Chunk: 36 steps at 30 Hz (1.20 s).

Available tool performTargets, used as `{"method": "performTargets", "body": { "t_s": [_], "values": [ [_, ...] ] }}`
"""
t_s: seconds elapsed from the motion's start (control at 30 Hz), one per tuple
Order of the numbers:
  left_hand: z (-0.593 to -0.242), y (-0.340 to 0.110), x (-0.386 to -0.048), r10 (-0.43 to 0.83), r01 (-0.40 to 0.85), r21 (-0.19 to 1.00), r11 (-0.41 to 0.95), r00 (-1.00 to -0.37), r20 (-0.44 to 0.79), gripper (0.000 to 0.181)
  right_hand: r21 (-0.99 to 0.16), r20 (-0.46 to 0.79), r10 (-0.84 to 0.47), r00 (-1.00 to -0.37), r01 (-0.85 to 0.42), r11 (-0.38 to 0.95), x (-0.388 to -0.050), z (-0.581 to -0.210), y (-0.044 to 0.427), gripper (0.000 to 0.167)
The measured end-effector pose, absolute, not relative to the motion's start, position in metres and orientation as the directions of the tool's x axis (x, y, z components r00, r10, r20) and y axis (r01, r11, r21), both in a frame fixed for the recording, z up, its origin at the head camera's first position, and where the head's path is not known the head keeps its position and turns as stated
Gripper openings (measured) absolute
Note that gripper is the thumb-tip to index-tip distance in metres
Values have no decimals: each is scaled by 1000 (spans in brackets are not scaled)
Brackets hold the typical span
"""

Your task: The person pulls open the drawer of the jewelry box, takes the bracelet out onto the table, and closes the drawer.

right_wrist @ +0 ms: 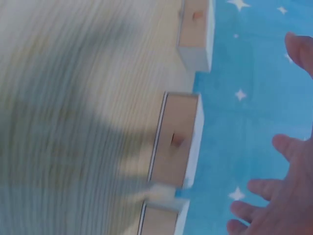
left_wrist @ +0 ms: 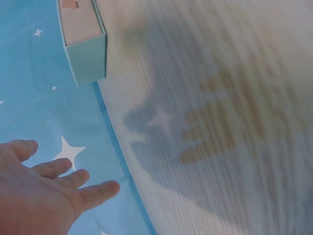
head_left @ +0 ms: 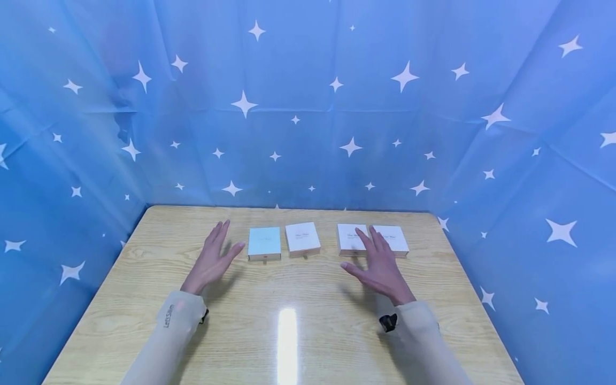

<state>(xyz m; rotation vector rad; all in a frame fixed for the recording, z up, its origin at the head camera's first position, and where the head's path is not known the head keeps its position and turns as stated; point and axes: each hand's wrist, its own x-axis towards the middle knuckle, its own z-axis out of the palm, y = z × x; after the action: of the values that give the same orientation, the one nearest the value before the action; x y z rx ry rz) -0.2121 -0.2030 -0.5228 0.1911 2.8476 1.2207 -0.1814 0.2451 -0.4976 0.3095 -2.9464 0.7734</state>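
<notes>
My left hand [head_left: 212, 259] is held over the wooden table, fingers spread and holding nothing, left of a light-blue box [head_left: 264, 244]. A white box [head_left: 302, 238] lies slightly turned beside the blue one. My right hand [head_left: 382, 269], fingers also spread and empty, hovers in front of two more white boxes, one [head_left: 348, 239] left of its fingertips and the other [head_left: 395, 239] partly behind its fingers. The left wrist view shows the blue box [left_wrist: 86, 46] above my left hand [left_wrist: 44, 196]. In the right wrist view, a white box [right_wrist: 175, 139] stands left of my right hand [right_wrist: 288, 191].
The wooden table [head_left: 250, 321] reaches back to a blue curtain [head_left: 308, 107] with white stars, which also hangs at both sides. A bright reflection lies on the tabletop near the middle front. Black bands show at both cuffs.
</notes>
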Motion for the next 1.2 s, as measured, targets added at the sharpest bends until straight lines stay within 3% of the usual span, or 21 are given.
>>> {"method": "performTargets", "body": {
  "t_s": [0.17, 0.47, 0.83, 1.2],
  "values": [
    [-522, -200, -216, 145, 93, 784, 614, -989, 3, 79, -524, 119, -188, -975, -223, 822, -183, -494, 227, 94],
    [-524, -198, -220, 141, -40, 891, 451, -983, -116, 82, -648, 93, -228, -969, -233, 725, -186, -498, 195, 87],
    [-525, -196, -233, 150, -98, 924, 370, -975, -164, 67, -741, 31, -211, -977, -164, 652, -187, -499, 150, 71],
    [-529, -197, -250, 184, -117, 949, 293, -967, -177, 62, -747, 71, -265, -962, -228, 624, -190, -504, 107, 62]
  ]
}}
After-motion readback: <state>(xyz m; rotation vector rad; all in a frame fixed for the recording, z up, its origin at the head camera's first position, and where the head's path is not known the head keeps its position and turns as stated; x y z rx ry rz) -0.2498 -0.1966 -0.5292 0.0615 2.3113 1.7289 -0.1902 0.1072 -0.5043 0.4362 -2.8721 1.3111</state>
